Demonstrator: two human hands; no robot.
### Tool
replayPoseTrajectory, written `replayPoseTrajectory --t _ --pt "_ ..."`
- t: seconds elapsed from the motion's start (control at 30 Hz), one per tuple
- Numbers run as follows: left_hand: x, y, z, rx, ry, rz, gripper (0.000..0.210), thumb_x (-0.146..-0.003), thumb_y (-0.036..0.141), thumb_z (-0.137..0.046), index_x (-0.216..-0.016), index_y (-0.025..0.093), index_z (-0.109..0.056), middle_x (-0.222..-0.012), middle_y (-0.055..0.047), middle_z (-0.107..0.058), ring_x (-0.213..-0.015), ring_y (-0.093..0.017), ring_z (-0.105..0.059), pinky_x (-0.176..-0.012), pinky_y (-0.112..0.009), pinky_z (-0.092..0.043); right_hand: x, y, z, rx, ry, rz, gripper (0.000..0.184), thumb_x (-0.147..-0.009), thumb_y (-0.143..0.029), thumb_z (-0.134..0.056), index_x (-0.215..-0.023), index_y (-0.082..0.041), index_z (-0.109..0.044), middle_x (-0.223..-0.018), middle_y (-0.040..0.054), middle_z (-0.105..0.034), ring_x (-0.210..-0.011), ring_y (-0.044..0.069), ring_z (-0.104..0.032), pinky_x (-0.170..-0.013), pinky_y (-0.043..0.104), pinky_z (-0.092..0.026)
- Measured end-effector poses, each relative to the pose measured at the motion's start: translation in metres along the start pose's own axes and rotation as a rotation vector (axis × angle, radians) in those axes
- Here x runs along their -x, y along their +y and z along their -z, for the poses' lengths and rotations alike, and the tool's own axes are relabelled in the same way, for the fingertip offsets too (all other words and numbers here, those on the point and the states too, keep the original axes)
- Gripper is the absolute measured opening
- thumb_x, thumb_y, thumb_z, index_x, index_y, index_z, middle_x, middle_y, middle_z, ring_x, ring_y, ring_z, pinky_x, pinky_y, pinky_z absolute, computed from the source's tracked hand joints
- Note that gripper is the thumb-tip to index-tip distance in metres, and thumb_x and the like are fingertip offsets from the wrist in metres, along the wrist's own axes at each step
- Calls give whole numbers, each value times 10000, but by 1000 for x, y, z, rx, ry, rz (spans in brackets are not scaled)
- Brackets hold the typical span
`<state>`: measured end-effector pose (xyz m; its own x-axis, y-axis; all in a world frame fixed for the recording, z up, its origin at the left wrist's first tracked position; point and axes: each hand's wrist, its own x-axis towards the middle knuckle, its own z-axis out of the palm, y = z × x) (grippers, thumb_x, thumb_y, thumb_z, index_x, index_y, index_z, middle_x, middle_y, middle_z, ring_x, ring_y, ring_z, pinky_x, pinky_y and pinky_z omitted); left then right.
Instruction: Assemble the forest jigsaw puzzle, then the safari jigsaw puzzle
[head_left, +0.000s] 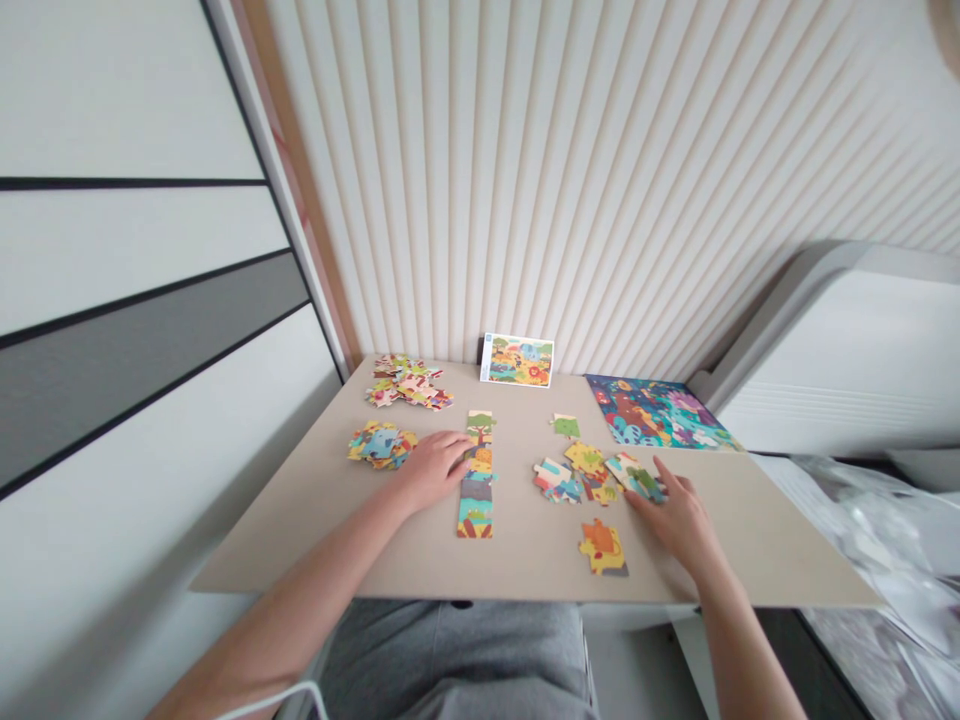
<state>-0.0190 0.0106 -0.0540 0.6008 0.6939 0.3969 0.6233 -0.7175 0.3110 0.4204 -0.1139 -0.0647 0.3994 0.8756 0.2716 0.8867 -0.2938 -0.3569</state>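
Observation:
A vertical strip of joined puzzle pieces lies in the middle of the table, with a tree at its top end. My left hand rests at its left side, fingers stretched out and their tips on the strip's upper part. On the right, my right hand pinches a green, white and blue puzzle piece between thumb and fingers. Just left of that piece is a loose group of puzzle pieces. An orange and yellow puzzle piece lies nearer to me, and a green one farther back.
A picture card leans against the ribbed wall. Two heaps of pieces, one mostly pink and one yellow and blue, are on the left of the table. A dark, colourful puzzle picture lies at the back right.

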Motion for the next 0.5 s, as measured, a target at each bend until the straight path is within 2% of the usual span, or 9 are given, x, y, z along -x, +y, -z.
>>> replayPoseTrajectory --t 0.07,0.17,0.27,0.4,0.5 --pt "0 0 0 -2 -2 6 317 -972 247 -532 -1268 240 -645 -1305 -58 -656 -1208 -241 -592 -1081 -416 -450 3 -4 0 -63 23 -19 822 -775 -676 -653 -1430 -186 -568 -1168 158 -633 -958 296 -637 -878 431 -493" --pt "0 0 0 -3 -9 5 322 -975 250 -527 -1276 235 -640 -1314 -59 -652 -1211 -241 -589 -1080 -421 -451 7 -9 1 -211 23 -31 613 -789 -666 -651 -1157 -186 -748 -961 108 -666 -786 240 -611 -745 369 -485" --pt "0 0 0 0 -12 0 327 -977 249 -520 -1283 232 -636 -1321 -64 -648 -1216 -241 -588 -1086 -426 -447 11 -12 6 -429 27 -96 522 -786 -651 -677 -964 -169 -772 -753 58 -649 -663 198 -550 -615 315 -425" --pt "-1 -1 0 9 -4 -1 326 -974 254 -529 -1281 236 -637 -1316 -65 -651 -1212 -244 -591 -1088 -429 -447 14 -13 13 -780 58 -218 465 -771 -606 -735 -917 -165 -727 -753 31 -657 -633 150 -516 -551 253 -382" --pt "-1 -1 -1 11 0 -5 319 -973 260 -533 -1273 237 -639 -1307 -63 -656 -1213 -244 -590 -1083 -428 -449 14 -10 13 -929 122 -304 473 -773 -582 -744 -1021 -181 -716 -790 12 -654 -624 125 -511 -521 218 -367"
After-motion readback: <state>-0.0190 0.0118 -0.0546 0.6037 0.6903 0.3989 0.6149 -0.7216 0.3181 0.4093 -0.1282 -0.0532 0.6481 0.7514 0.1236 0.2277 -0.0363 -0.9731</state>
